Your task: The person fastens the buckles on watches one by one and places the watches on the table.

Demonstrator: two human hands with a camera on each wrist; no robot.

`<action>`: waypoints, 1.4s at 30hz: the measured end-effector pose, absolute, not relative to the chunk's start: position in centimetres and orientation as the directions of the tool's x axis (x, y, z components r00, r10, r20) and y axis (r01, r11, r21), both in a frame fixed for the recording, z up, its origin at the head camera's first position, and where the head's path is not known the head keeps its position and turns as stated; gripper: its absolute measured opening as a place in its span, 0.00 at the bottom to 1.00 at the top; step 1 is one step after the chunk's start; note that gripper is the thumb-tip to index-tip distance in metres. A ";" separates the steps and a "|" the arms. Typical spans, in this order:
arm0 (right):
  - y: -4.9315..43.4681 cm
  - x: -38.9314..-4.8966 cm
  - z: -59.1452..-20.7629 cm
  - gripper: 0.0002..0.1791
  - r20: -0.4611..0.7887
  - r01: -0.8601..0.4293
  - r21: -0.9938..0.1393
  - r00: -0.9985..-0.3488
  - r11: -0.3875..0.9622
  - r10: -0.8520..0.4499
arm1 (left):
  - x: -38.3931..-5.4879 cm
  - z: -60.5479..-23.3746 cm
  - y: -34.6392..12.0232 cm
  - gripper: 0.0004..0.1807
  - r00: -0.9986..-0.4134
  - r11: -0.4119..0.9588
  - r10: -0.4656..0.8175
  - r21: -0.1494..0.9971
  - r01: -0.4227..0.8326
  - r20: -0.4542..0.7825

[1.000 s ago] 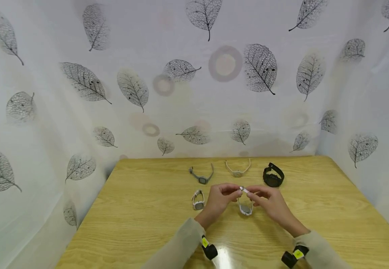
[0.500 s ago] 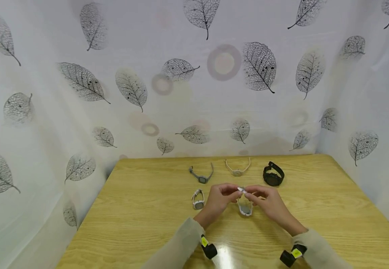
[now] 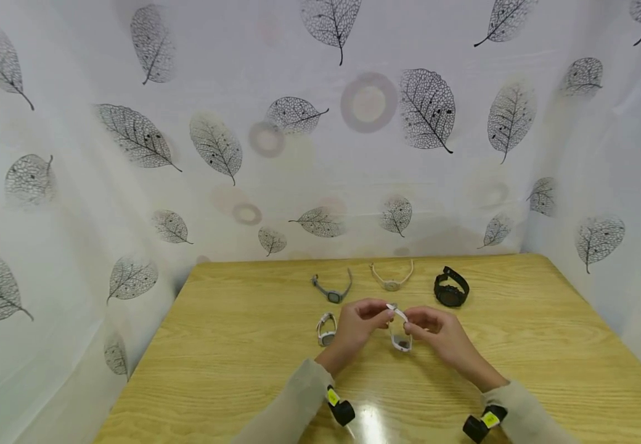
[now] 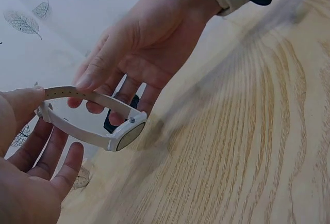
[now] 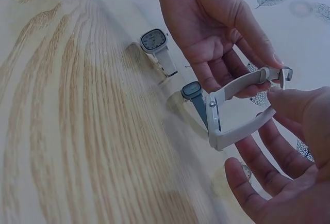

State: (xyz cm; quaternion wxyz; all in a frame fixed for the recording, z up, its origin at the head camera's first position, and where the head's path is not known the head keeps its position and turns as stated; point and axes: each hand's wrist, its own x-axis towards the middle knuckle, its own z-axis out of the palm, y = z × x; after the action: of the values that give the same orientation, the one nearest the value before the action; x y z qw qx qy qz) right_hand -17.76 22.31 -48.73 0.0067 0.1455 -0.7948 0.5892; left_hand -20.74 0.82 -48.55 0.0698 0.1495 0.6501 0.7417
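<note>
A white wristwatch (image 3: 402, 348) hangs between both hands above the table, its strap closed into a loop with the case at the bottom. My left hand (image 3: 355, 327) pinches the strap at the buckle (image 5: 285, 73), thumb against fingers. My right hand (image 3: 441, 333) holds the strap's other side, the thumb on the holed strap (image 4: 64, 92) in the left wrist view. The remaining fingers of both hands spread loosely beneath the loop. In the right wrist view the watch case (image 5: 214, 123) stands edge-on, so its dial is hidden there.
On the wooden table (image 3: 232, 357) lie a small white watch (image 3: 327, 338) beside the left hand, a grey-blue watch (image 3: 334, 296) and a thin pale watch (image 3: 391, 285) farther back, and a black watch (image 3: 450, 296) at back right. A leaf-patterned curtain (image 3: 309, 179) surrounds the table.
My hands have drawn slightly apart, and more strap shows between them. The left hand and the watch have shifted a little left and up.
</note>
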 end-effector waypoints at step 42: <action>21.8 -17.3 -48.9 0.14 0.163 -0.218 -0.935 -0.965 0.280 -0.207 | -19.9 -48.5 0.6 0.09 -0.918 -0.082 0.387 0.995 0.057 0.084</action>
State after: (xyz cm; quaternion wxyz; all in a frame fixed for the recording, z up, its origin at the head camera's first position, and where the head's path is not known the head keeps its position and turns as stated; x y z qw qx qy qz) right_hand -17.33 21.76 -48.87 0.0045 0.1328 -0.7999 0.5852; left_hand -19.93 0.65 -48.48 0.1151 0.1661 0.6678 0.7164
